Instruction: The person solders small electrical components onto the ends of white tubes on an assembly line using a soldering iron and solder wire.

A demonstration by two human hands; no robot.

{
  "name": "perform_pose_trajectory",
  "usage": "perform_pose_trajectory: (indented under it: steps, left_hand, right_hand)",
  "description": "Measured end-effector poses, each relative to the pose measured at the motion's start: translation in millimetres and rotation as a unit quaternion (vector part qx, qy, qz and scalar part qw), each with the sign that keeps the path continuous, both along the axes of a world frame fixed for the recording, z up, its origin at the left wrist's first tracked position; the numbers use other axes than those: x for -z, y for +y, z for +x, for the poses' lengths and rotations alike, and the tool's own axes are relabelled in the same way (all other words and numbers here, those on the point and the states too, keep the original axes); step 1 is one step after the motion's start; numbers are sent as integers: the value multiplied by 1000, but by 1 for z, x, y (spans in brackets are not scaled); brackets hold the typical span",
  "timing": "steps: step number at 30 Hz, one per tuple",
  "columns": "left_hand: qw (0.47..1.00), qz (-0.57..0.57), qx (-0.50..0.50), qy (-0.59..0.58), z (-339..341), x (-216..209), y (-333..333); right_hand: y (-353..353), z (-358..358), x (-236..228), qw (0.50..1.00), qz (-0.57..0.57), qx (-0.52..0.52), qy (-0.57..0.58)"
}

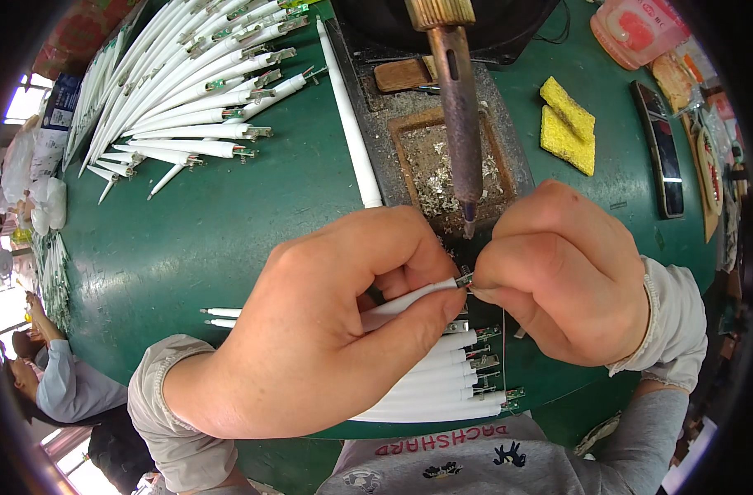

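Observation:
My left hand (335,322) is closed around a slim white pen-shaped tube (409,302), its small metal and circuit-board end pointing right. At that end my right hand (558,272) is pinched, its fingertips close to the tiny parts. A thin wire (504,351) hangs below the right fingers and seems to be held in them; the exact grip is hidden. Just above the hands, a soldering iron (461,132) points tip down. Below them lies a row of similar white tubes (442,388), green boards and metal clips facing right, partly covered by my left hand.
Many white tubes (186,107) fan out at the upper left; a single tube (347,115) lies beside a grimy tray (401,157) with solder scraps. Yellow sponges (568,132), a phone (661,153) and a pink container (639,31) stand right. Another person (75,379) sits at far left.

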State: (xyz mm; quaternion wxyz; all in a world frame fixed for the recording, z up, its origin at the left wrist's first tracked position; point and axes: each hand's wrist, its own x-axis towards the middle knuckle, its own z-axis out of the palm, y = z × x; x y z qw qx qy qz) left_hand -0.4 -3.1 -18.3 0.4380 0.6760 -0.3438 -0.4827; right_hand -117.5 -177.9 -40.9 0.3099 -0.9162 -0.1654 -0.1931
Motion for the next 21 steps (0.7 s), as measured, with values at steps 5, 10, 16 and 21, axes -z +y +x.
perform_pose_trajectory:
  steps: [5,10,16,21]
  left_hand:
    - [1000,-14,-23,6,5,-3,0]
    - [992,-3,-92,89,7,-8,-7]
    - [989,-31,-117,88,6,-8,-5]
    - [986,-61,-135,72,5,-10,-7]
  right_hand:
    - [-5,6,-25,989,81,0,121]
    - [-11,3,-36,966,138,27,215]
    - [-9,1,-32,956,188,38,221]
    - [-7,1,-29,939,234,45,248]
